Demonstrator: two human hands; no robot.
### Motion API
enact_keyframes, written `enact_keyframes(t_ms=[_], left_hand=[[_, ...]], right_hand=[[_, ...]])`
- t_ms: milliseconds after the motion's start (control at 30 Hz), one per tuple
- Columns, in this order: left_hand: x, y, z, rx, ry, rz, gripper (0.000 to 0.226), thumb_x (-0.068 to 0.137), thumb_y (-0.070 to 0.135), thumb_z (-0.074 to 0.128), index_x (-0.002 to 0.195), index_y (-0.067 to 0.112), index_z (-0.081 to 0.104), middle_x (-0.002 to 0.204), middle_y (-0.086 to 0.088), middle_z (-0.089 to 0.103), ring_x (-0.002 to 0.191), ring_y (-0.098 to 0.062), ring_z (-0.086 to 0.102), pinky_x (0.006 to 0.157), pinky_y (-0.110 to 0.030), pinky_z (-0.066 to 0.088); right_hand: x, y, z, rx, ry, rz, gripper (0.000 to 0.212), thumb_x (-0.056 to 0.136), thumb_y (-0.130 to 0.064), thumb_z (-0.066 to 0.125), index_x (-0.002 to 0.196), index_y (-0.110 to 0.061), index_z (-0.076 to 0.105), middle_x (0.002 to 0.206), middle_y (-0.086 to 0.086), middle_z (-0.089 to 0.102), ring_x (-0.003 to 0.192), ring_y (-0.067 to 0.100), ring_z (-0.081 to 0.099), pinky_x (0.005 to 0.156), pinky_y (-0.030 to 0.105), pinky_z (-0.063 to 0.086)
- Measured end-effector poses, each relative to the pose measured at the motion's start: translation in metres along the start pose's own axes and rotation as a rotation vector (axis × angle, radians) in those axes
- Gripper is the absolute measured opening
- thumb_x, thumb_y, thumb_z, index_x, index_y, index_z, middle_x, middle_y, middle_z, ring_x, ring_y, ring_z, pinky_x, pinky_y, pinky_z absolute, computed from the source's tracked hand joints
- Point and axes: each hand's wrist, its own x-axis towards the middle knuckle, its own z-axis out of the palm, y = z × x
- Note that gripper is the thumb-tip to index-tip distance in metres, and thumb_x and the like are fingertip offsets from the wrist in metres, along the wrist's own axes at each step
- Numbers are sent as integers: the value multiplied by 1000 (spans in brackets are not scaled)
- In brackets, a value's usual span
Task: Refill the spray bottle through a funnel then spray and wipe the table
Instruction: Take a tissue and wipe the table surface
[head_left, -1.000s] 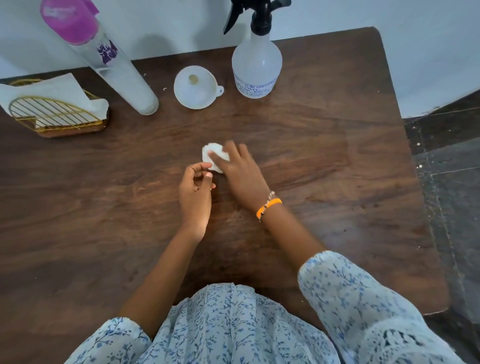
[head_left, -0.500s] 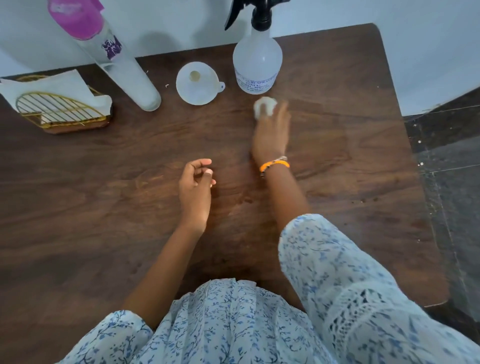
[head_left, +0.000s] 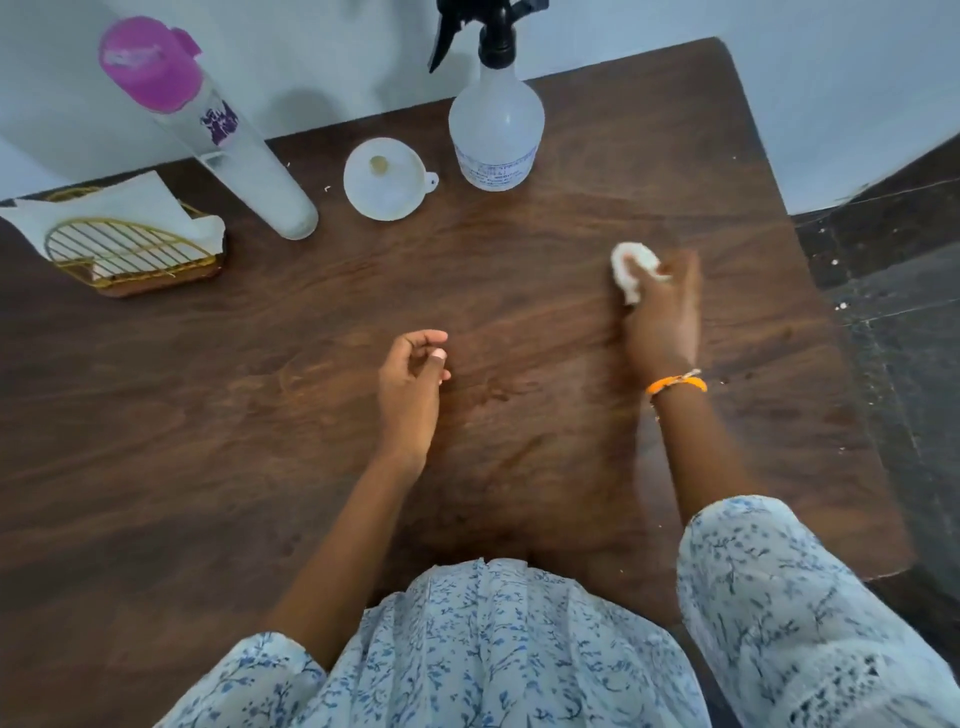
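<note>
My right hand (head_left: 662, 317) presses a crumpled white tissue (head_left: 631, 270) onto the dark wooden table (head_left: 260, 415), right of centre; the hand is blurred by motion. At the table's middle my left hand (head_left: 410, 389) rests with loosely curled fingers and holds nothing. The clear spray bottle (head_left: 496, 135) with a black trigger head stands upright at the back edge. Left of it a white funnel (head_left: 387, 179) lies on the table with its wide mouth up.
A tall clear bottle (head_left: 228, 140) with a pink cap stands at the back left. A gold wire napkin holder (head_left: 124, 249) with white tissues sits at the far left. The table's right edge drops to a dark floor (head_left: 898, 312). A pale wall runs behind.
My right hand has swept the tissue from the table's centre up toward the spray bottle, then to the right and nearer. My left hand has let go of the tissue and stayed put.
</note>
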Motion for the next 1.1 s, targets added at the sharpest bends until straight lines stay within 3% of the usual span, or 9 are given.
enact_keyframes(t_ms=[100,200,300,400,533,667,900,1000,1100], left_hand=[[-10,2,5,30,-32,6,25,88,3,50,85,26,60,76,9,55,62,-2,53,65,-19,45],[-18,2,0,56,-31,11,21,89,4,50,87,22,60,76,9,54,66,-7,53,69,-22,45],[-25,-1,-13,71,11,17,24,89,3,47,87,23,60,77,7,56,64,-7,53,67,-21,45],[-32,-4,-27,66,78,21,29,89,-3,42,87,20,59,78,5,57,65,-8,52,67,-20,45],[-45,-12,-38,45,116,10,30,88,-7,37,94,13,59,80,3,56,67,-7,51,66,-16,44],[-64,-16,-23,40,42,-14,28,91,-5,37,94,13,58,78,4,53,63,-7,48,61,-14,41],[-88,-23,-3,65,-109,13,25,92,1,41,90,19,58,82,5,56,68,-8,53,66,-16,43],[-89,-26,-8,78,-124,6,26,91,4,43,87,23,59,84,6,58,69,-8,54,67,-16,45],[-90,-26,-13,55,-99,28,30,91,2,42,85,27,59,83,5,58,67,-6,54,65,-16,45]], right_hand=[[-9,22,-19,1,134,257,47,77,7,44,118,-10,59,114,20,43,101,36,46,76,36,38],[-42,-8,-6,-54,81,266,43,80,2,45,120,-8,56,122,22,43,107,37,46,81,40,38],[-85,-70,25,-28,-55,-66,49,81,5,45,130,-2,47,135,28,40,113,42,44,92,45,36],[-134,-121,51,-41,-338,-368,47,92,-6,35,139,-7,34,142,17,35,111,36,39,87,46,39],[-158,-101,43,-16,-421,-581,40,89,-10,44,129,-13,50,128,14,48,101,36,44,76,45,44],[-122,-28,13,-104,-236,-421,46,87,-5,45,129,-23,54,124,12,52,105,36,43,90,41,37],[-103,29,-27,-120,-35,160,56,78,7,42,129,-16,48,128,15,41,108,36,36,72,42,44],[-136,-4,-13,-114,-86,114,52,80,4,45,128,-17,47,134,12,38,116,33,35,76,41,44],[-167,-48,8,-132,-197,-98,45,89,-4,42,132,-16,42,137,10,37,117,31,35,77,42,43]])
